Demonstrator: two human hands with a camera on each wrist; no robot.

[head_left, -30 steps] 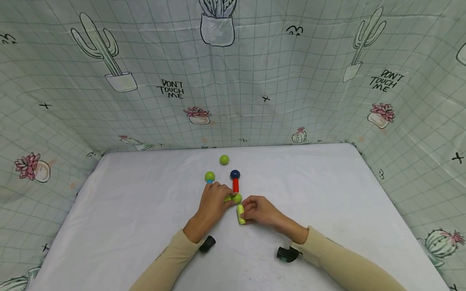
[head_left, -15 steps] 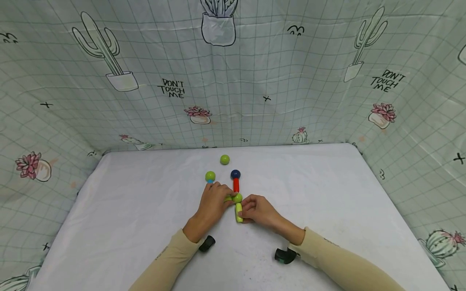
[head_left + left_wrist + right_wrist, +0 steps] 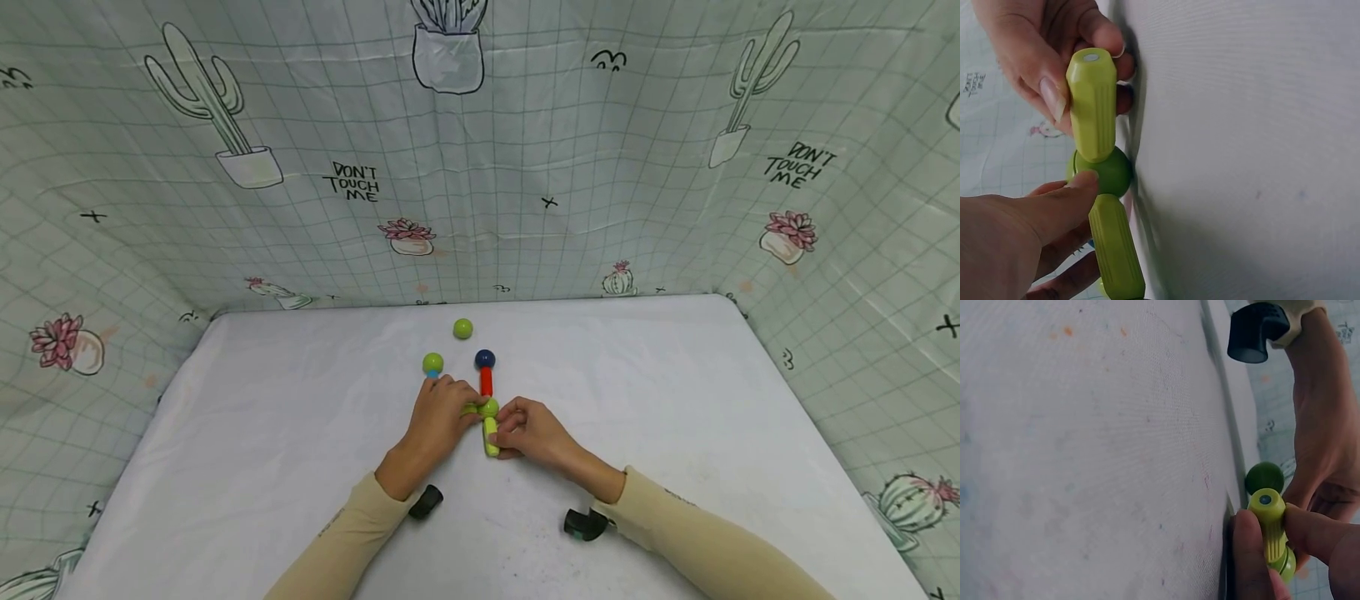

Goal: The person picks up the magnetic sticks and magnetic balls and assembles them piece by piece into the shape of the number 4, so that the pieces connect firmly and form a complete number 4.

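My right hand (image 3: 536, 433) pinches a yellow-green ribbed rod (image 3: 491, 442) between thumb and fingers. A small silvery spot marks the rod's free end in the left wrist view; its other end meets a green ball (image 3: 1115, 174). My left hand (image 3: 438, 417) holds that ball, thumb on top. From the ball a second yellow-green rod (image 3: 1116, 250) runs on under the left hand, partly hidden. A red rod (image 3: 486, 382) also reaches from the ball to a dark blue ball (image 3: 485, 359). Beyond the left knuckles, another green ball (image 3: 432, 363) tops a mostly covered light blue piece (image 3: 432, 375).
A loose green ball (image 3: 462, 329) lies near the far edge of the white-covered table (image 3: 300, 375). Patterned cloth (image 3: 510, 167) with cactus drawings hangs behind and at both sides. Black wrist devices (image 3: 585, 525) sit under both sleeves.
My right hand has moved slightly left and away from me, bringing the yellow-green rod from beside the green ball up against it. The left hand has stayed in place.
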